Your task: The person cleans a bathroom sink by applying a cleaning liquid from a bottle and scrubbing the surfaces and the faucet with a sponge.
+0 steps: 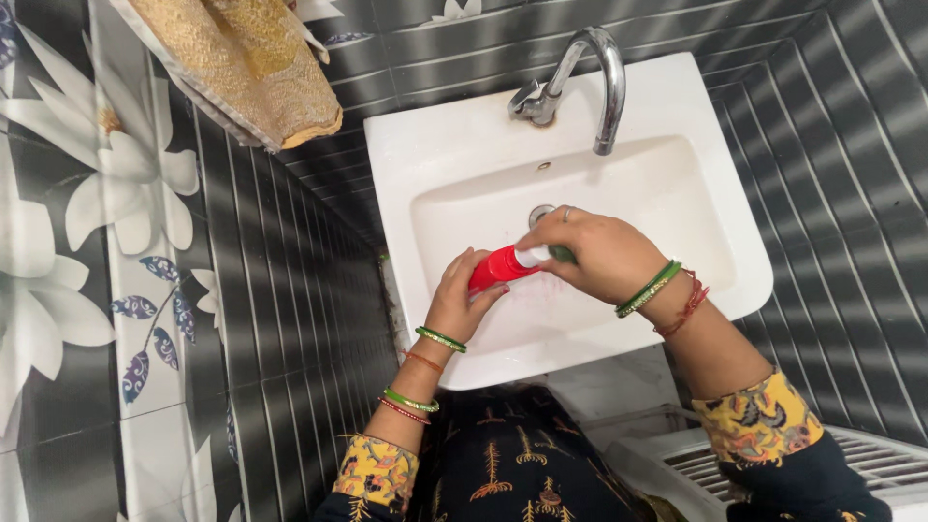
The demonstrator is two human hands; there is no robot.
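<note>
Over the sink (696, 126), the left hand (459, 300) grips the red bottle (498, 268) from below; the right hand (594, 253) is clasped around its other end.

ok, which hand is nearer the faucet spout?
Right. The right hand sits over the drain, just below the faucet spout, gripping one end of the red bottle. The left hand holds the other end, lower in the sink.
</note>
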